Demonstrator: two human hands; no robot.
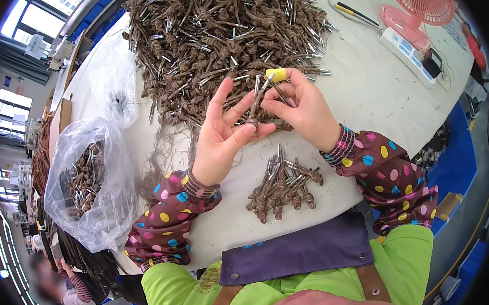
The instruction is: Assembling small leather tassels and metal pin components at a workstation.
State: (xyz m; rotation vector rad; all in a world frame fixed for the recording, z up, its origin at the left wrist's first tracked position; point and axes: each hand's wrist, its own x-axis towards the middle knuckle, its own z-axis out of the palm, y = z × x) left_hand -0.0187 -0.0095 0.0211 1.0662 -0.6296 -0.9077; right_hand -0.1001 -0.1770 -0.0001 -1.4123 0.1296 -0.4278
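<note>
Left hand (220,131) pinches a knotted brown cord (252,119); right hand (304,107) pinches a metal-tipped piece (267,86). Cord pile (219,41) lies beyond.

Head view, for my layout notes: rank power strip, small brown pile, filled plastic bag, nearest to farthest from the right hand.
From the right hand:
1. Small brown pile, lower middle.
2. Power strip, upper right.
3. Filled plastic bag, far left.

Knotted cord (253,119) in left hand (219,136)
</note>
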